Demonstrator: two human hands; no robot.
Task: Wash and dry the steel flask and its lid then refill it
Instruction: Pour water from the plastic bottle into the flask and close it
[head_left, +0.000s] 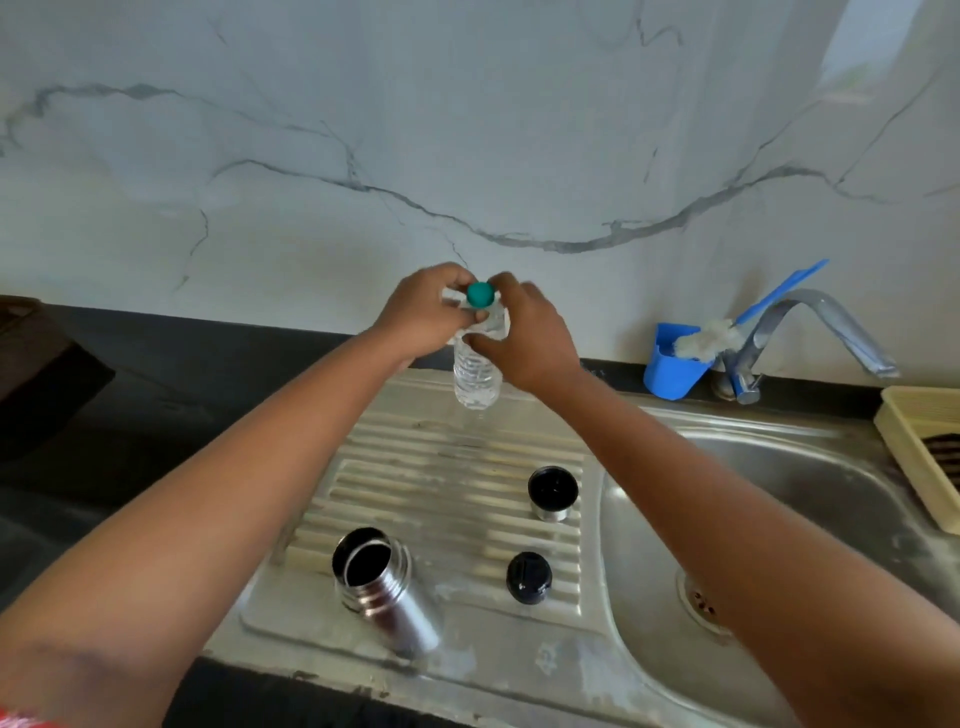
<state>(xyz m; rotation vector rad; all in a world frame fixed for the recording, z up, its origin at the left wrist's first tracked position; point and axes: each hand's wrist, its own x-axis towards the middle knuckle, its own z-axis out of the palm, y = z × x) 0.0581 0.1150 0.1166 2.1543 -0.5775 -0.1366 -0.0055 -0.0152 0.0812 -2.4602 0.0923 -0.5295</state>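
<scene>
The steel flask (382, 590) stands open on the ribbed drainboard (447, 499) near the front edge. Its steel cup lid (552, 492) sits to the right with its black inside facing up, and the black stopper (529, 578) lies in front of that. At the back of the drainboard a clear plastic water bottle (476, 373) with a green cap (479, 294) stands upright. My left hand (423, 312) grips the bottle's neck just under the cap. My right hand (524, 338) holds the bottle's shoulder from the right.
The steel sink basin (810, 499) with its drain (701, 605) lies to the right. Behind it are a chrome tap (810, 332), a blue cup (672, 364) holding a blue-handled brush (711, 340), and a beige basket (924, 441) at the far right. Dark counter (156, 405) spreads left.
</scene>
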